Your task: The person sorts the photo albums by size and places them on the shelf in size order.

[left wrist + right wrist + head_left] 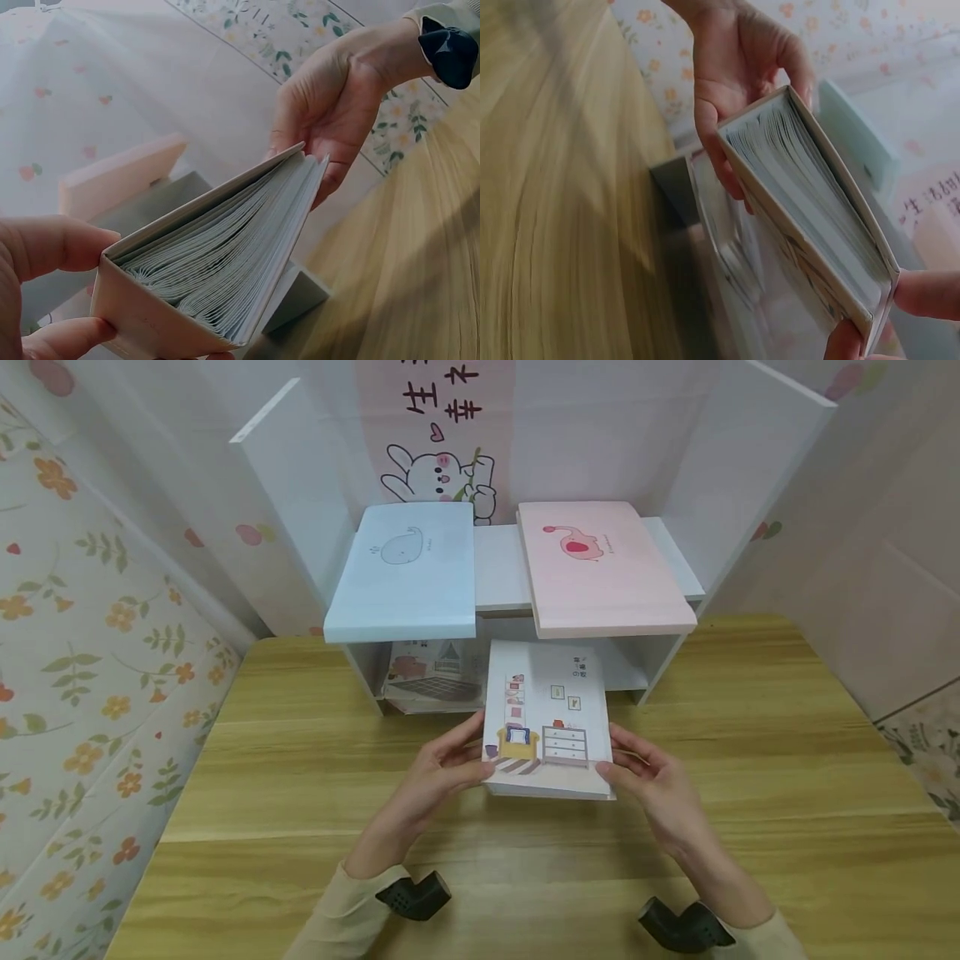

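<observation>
Both hands hold a thick white photo album (551, 718) with a drawn room on its cover, tilted at the front of the shelf's lower level. My left hand (442, 764) grips its left edge, thumb on the cover. On the opposite edge, my right hand (652, 777) holds it with the thumb on top and fingers beneath. The left wrist view shows the album's fanned pages (217, 247) between its covers. A similar illustrated album (438, 672) lies in the lower left of the shelf. The album hides part of the lower level.
A small white shelf (498, 564) with tall side panels stands on the wooden table (300, 793). On its upper level lie a blue whale-printed book (408, 589) and a pink elephant-printed book (611, 589), both jutting over the front edge. Patterned curtains (97, 693) hang around.
</observation>
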`<state>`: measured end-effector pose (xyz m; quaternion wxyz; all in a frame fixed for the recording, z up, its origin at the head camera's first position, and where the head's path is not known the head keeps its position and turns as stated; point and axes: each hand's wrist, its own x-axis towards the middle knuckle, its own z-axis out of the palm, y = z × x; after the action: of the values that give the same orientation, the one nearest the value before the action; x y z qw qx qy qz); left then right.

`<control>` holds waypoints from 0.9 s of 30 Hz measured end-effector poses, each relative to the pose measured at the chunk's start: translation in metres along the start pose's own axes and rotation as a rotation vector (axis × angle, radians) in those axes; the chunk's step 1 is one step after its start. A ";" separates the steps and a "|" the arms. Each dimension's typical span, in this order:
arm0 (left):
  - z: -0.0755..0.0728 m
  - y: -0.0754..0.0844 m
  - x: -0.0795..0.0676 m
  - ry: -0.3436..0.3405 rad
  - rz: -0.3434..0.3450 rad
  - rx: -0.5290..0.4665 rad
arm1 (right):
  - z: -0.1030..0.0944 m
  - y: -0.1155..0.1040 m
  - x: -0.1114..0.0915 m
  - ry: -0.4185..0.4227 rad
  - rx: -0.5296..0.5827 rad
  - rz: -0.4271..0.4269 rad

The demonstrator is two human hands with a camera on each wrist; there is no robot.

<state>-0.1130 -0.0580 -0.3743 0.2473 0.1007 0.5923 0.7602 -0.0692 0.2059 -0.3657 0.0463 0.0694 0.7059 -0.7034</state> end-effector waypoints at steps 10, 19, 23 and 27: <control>0.013 -0.007 0.020 -0.030 0.028 -0.037 | -0.019 0.004 0.009 -0.001 0.017 -0.038; 0.023 -0.014 0.036 0.001 0.044 -0.027 | -0.034 0.010 0.022 0.013 0.097 -0.045; 0.027 -0.017 0.045 0.044 0.035 0.003 | -0.039 0.016 0.031 0.032 0.114 -0.039; 0.030 -0.020 0.053 0.086 0.020 -0.015 | -0.043 0.023 0.041 0.072 0.094 0.003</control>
<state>-0.1399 -0.0027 -0.3921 0.2149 0.0718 0.5957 0.7706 -0.1047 0.2500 -0.3947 0.0185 0.0980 0.6733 -0.7326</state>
